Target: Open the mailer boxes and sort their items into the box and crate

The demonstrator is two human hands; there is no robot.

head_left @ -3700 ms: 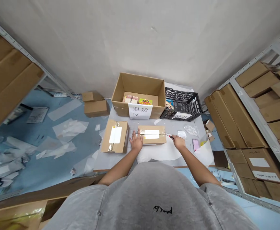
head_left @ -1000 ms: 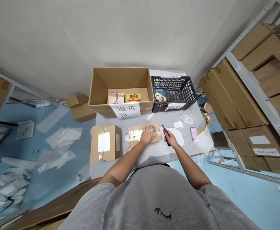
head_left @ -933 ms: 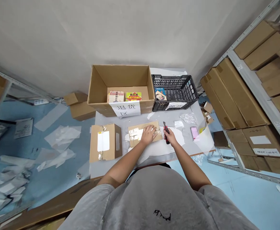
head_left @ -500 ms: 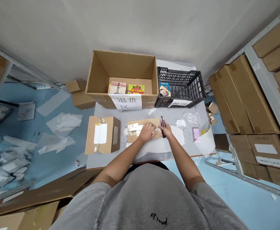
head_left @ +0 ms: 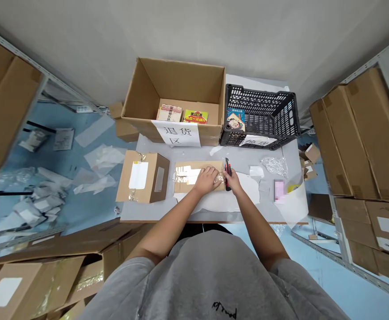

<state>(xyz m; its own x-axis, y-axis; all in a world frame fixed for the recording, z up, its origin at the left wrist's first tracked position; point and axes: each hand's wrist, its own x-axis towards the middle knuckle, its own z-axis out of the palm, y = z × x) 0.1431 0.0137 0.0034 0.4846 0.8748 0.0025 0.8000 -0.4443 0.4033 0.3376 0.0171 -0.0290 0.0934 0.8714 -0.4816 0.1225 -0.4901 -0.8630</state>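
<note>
A flat cardboard parcel (head_left: 184, 183) with clear tape and a white label lies on the table in front of me. My left hand (head_left: 207, 179) rests flat on its top, fingers stretched out and holding nothing. At the parcel's right end, my right hand (head_left: 232, 180) is closed around a red and black utility knife (head_left: 228, 171), which points away from me. Whether the blade is out is too small to tell. White packing paper (head_left: 236, 200) lies partly under the parcel and my forearms.
A taped carton (head_left: 123, 178) stands left. At the back are an open cardboard box (head_left: 211, 132) with books and a black crate (head_left: 294, 120) holding a blue book (head_left: 236, 119). Bubble wrap (head_left: 276, 166) lies right. Shelves of cartons (head_left: 357, 138) flank the table.
My view has shifted slightly. My left hand has flattened over the parcel, its fingers straighter than before. The utility knife stays in my right hand by the parcel's right end.
</note>
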